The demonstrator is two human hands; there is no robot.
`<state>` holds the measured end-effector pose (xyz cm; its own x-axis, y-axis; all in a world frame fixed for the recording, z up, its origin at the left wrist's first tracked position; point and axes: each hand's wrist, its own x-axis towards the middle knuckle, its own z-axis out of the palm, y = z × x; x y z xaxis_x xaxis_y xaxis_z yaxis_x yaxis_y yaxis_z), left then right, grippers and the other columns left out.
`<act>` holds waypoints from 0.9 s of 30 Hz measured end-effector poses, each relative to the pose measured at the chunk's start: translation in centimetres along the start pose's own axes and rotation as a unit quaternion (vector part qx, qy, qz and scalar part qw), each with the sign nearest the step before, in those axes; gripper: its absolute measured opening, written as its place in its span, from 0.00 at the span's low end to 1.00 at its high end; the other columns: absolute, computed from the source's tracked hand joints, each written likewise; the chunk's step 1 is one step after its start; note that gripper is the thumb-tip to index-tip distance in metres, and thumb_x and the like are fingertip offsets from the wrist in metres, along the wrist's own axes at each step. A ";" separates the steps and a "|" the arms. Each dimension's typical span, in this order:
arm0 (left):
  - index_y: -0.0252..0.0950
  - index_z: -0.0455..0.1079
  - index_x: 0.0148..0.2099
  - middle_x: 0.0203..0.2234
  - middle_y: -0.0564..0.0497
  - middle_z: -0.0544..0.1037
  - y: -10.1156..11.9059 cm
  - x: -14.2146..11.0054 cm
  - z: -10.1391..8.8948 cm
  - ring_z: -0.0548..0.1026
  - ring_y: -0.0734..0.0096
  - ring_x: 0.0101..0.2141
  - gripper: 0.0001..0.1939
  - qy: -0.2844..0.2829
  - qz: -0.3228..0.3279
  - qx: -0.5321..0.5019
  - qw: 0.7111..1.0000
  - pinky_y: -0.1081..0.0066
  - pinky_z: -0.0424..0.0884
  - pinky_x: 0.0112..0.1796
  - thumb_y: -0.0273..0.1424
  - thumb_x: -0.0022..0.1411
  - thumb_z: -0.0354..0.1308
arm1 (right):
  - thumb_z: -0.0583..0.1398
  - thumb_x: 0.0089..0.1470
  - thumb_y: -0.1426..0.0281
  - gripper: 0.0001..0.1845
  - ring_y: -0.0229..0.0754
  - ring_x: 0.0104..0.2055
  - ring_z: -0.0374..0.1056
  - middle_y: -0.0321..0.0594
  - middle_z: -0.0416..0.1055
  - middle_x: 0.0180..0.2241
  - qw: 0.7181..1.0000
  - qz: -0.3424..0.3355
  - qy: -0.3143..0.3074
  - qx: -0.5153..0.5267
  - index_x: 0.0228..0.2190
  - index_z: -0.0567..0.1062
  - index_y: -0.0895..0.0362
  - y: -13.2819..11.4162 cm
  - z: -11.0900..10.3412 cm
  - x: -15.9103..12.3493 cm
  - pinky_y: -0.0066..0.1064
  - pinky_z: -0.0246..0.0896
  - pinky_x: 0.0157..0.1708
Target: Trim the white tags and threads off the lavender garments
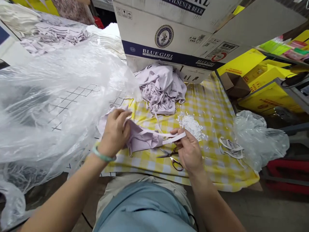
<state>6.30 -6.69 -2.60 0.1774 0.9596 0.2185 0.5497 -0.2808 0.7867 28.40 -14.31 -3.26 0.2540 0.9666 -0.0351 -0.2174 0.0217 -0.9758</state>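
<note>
Covering table — yellow checked cloth [212, 106] | behind — beer carton [169, 35]

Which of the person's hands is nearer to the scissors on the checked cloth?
Right. The right hand sits directly over the scissors, partly covering them while pinching a white strap. The left hand is farther off to the left, gripping the lilac fabric.

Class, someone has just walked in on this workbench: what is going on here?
A person holds a pale lilac fabric piece in the left hand, while the right hand pinches a white strip attached to it. Scissors lie under the right hand on the yellow checked cloth, near a fabric pile and white bits.
</note>
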 end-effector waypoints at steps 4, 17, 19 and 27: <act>0.35 0.76 0.34 0.28 0.49 0.76 1.9 -5.1 2.5 0.72 0.65 0.33 0.15 -0.177 -0.099 -0.199 0.959 0.68 0.69 0.38 0.40 0.63 0.55 | 0.54 0.63 0.62 0.14 0.39 0.37 0.69 0.38 0.73 0.34 0.996 -0.023 -0.062 -0.059 0.34 0.78 0.54 0.6 2.0 -3.3 0.31 0.65 0.39; 0.34 0.76 0.44 0.26 0.53 0.68 2.5 -7.0 0.4 0.61 0.82 0.23 0.15 -0.200 -0.262 -0.447 0.832 0.79 0.56 0.23 0.40 0.61 0.61 | 0.57 0.52 0.80 0.25 0.45 0.54 0.63 0.44 0.67 0.50 0.909 -0.221 -0.190 -0.298 0.52 0.68 0.52 2.3 2.2 -2.4 0.41 0.58 0.56; 0.34 0.76 0.43 0.25 0.53 0.67 2.9 -7.0 0.0 0.59 0.82 0.22 0.16 -0.220 -0.241 -0.418 0.848 0.78 0.54 0.22 0.41 0.63 0.59 | 0.60 0.50 0.77 0.25 0.48 0.56 0.61 0.47 0.66 0.52 0.878 -0.254 -0.243 -0.326 0.51 0.70 0.54 3.0 3.4 -0.9 0.43 0.57 0.57; 0.37 0.75 0.37 0.24 0.52 0.68 2.0 -7.2 -3.7 0.62 0.78 0.22 0.15 -0.202 -0.236 -0.281 0.908 0.77 0.56 0.21 0.44 0.64 0.56 | 0.53 0.49 0.81 0.20 0.45 0.46 0.65 0.42 0.73 0.41 0.895 -0.290 -0.142 -0.307 0.41 0.74 0.57 2.7 6.0 1.6 0.38 0.60 0.49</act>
<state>3.10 -14.06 -0.41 0.3777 0.8530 -0.3602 0.1584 0.3237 0.9328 22.59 -11.21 -4.69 -0.1130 0.8663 0.4866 0.4536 0.4807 -0.7505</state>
